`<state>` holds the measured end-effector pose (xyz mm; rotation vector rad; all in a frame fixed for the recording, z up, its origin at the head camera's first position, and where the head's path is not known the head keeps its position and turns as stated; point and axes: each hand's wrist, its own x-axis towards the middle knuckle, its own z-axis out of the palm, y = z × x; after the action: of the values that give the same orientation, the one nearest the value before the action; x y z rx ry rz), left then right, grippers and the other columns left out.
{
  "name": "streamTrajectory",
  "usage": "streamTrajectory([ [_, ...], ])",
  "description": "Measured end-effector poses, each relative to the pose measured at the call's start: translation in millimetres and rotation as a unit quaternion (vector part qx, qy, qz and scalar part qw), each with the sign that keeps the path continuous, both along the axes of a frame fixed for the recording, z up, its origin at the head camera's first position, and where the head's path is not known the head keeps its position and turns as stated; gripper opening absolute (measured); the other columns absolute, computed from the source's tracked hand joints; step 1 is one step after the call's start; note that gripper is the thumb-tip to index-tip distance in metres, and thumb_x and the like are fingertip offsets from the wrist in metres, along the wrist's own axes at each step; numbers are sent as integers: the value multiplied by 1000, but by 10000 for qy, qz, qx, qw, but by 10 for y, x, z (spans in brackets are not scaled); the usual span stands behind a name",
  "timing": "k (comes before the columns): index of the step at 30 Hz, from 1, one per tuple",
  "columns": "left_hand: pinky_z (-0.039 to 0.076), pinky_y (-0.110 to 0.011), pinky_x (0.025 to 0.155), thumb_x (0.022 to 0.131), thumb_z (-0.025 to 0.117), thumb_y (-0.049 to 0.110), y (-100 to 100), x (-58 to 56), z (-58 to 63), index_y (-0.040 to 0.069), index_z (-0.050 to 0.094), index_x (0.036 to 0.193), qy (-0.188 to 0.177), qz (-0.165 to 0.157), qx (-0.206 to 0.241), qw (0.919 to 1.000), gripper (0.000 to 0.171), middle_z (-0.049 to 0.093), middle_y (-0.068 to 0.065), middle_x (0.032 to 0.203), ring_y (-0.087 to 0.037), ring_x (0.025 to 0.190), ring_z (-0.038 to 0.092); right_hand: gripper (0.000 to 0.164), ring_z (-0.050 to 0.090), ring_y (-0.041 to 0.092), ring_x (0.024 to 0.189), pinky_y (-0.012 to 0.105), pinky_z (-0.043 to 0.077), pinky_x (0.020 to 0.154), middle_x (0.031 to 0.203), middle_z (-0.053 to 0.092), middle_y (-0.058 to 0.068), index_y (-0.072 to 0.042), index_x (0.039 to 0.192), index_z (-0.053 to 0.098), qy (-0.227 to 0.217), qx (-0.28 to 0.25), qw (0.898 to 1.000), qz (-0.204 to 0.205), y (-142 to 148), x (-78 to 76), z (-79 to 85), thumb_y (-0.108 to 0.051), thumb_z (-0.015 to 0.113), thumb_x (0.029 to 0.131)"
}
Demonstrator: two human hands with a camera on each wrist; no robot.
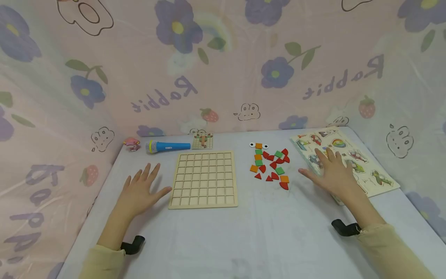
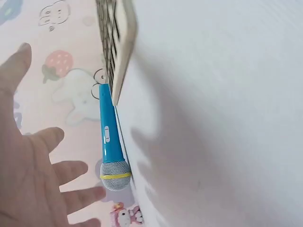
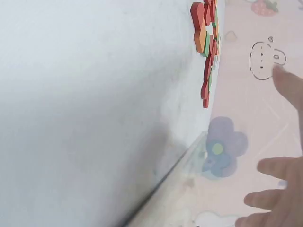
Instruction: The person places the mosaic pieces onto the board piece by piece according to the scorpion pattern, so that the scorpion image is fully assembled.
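My left hand [image 1: 137, 195] hovers with spread fingers at the left side of a wooden grid board [image 1: 205, 180], holding nothing. The board's square cells hold no pieces. My right hand [image 1: 332, 174], fingers also spread, is over the near-left part of a picture puzzle board [image 1: 378, 170]; it grips nothing. Between the two boards lie loose red, orange and green pieces [image 1: 280, 170], some squares and some rounded or triangular. Two white eye pieces [image 1: 265, 147] flank an orange square [image 1: 258, 146] at the top of that group.
Behind the grid board lie a blue toy microphone [image 1: 170, 146] and a small picture card [image 1: 203, 141]. A pink figurine [image 1: 132, 143] sits at the table's back left corner. Patterned cloth [image 1: 223, 77] hangs behind and beside the white table [image 1: 223, 240].
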<state>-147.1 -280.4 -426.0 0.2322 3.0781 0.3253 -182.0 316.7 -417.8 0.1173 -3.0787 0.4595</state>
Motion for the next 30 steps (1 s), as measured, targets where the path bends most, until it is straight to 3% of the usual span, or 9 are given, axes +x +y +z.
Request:
streamTrajectory([
  [3, 17, -75, 123, 103, 51, 69, -6, -48, -7, 10, 13, 172, -349, -90, 933, 9950, 99, 18, -31, 172, -56, 155, 23, 89, 45, 61, 138, 80, 38, 105, 153, 42, 42, 7, 160, 37, 415, -747, 9963, -86, -5, -119, -74, -56, 64, 102],
  [7, 22, -73, 123, 108, 51, 58, 22, -79, -39, 12, 5, 172, -834, 76, 2158, 9728, 92, 19, -29, 173, -55, 157, 21, 62, 70, 50, 107, 61, 58, 86, 127, 66, 34, 7, 148, 53, 746, -1550, 9851, -57, -40, -293, -191, -34, 67, 104],
  [10, 25, -76, 120, 110, 49, 52, 74, -77, -84, 14, 4, 172, -1053, 240, 2720, 9562, 86, 22, -28, 172, -54, 156, 24, 53, 74, 46, 103, 45, 61, 79, 120, 70, 29, 5, 144, 57, 644, -1887, 9799, 39, -88, -405, -281, -30, 68, 105],
  [14, 27, -73, 121, 112, 48, 45, 158, -96, -173, 10, 8, 172, -992, 305, 3137, 9438, 80, 29, -27, 170, -50, 156, 29, 54, 73, 46, 110, 24, 57, 73, 123, 70, 26, 3, 146, 56, 309, -2267, 9735, -18, -153, -483, -369, -32, 66, 106],
  [19, 26, -67, 124, 113, 51, 35, 238, -156, -300, 6, 15, 171, -667, 210, 3661, 9279, 74, 34, -27, 168, -48, 155, 32, 52, 74, 42, 106, 20, 55, 67, 122, 68, 25, 2, 146, 58, 89, -2735, 9612, -351, -241, -563, -445, -31, 65, 107],
  [21, 22, -67, 126, 113, 52, 33, 250, -161, -361, 6, 16, 170, -554, 171, 3690, 9276, 73, 35, -25, 169, -46, 157, 30, 47, 75, 36, 99, 21, 56, 66, 118, 67, 23, 1, 142, 60, 75, -2850, 9575, -427, -290, -613, -473, -29, 65, 107],
  [23, 19, -67, 127, 112, 54, 36, 254, -148, -431, 8, 17, 171, -477, 165, 3562, 9330, 75, 34, -21, 170, -45, 159, 26, 41, 73, 29, 91, 22, 55, 65, 113, 67, 21, 2, 137, 64, 117, -2902, 9557, -473, -337, -664, -506, -26, 65, 106],
  [26, 16, -67, 128, 109, 59, 43, 276, -97, -532, 10, 17, 171, -446, 80, 3191, 9466, 83, 29, -18, 173, -44, 161, 19, 32, 67, 21, 84, 23, 52, 66, 106, 68, 19, 2, 127, 68, 326, -2760, 9591, -528, -368, -716, -572, -19, 64, 104],
  [30, 14, -67, 128, 103, 66, 49, 339, -36, -637, 3, 19, 169, -338, -293, 2700, 9618, 94, 20, -23, 175, -46, 161, 16, 27, 58, 19, 80, 29, 47, 71, 101, 68, 17, 1, 121, 71, 600, -2457, 9664, -454, -364, -733, -668, -13, 64, 99],
])
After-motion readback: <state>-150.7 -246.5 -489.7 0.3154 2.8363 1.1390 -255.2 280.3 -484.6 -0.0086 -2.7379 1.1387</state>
